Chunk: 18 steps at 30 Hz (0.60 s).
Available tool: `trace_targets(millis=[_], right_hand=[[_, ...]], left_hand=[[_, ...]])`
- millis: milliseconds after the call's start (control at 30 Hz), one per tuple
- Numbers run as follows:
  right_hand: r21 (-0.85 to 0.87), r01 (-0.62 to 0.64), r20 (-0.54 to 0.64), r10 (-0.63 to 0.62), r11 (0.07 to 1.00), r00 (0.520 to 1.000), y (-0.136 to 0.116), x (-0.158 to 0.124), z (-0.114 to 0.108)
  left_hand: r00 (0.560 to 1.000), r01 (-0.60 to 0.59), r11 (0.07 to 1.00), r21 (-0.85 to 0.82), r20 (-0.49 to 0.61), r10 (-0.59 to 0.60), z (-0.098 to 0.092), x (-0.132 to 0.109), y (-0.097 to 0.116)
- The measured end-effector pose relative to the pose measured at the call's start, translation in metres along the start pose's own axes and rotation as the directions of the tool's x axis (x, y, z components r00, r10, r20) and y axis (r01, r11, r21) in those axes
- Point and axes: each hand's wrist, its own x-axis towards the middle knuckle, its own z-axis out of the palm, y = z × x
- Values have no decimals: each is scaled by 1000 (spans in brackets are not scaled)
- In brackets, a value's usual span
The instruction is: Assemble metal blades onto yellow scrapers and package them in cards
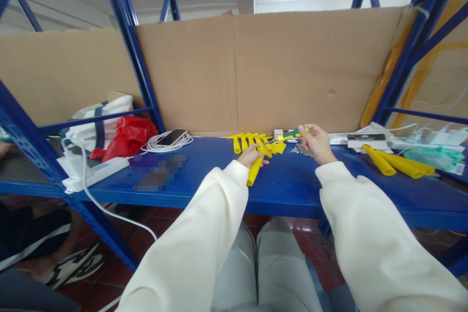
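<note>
My left hand [249, 155] is closed round a yellow plastic handle piece [255, 170] that rests on the blue shelf [215, 175]. My right hand [317, 144] grips a green and yellow screwdriver [290, 134], whose shaft points left toward the piece by my left hand. Several more yellow pieces [256, 142] lie in a bunch just behind my left hand. A small scatter of screws [295, 150] lies on the shelf near my right hand.
Finished-looking yellow handles [398, 164] lie at the right beside white boxes and cables [369, 140]. A phone on a coiled white cable [168, 140], a red bag [126, 137] and a power strip [97, 171] sit at the left. Cardboard [256, 68] backs the shelf. Another person's shoe [71, 265] shows lower left.
</note>
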Motion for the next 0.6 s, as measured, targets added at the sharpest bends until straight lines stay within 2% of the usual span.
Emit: trace_targets(millis=[100,233,367,600], right_hand=[[37,-53,5,53,998,999,-4,-1,0],[131,-127,91,116,983,989,-7,0,-2],[178,-136,144,111,974,983,-8,1,-4],[146,-124,88,112,981,990,0,3,-4]], left_hand=[[1000,-14,1000,-18,22,14,-2,3,-2],[1000,-12,1000,-12,9,12,-3,5,-2],[1000,-5,1000,-14,2,5,-3,6,-2],[1000,15,1000,-23,0,-15,-1,5,0]])
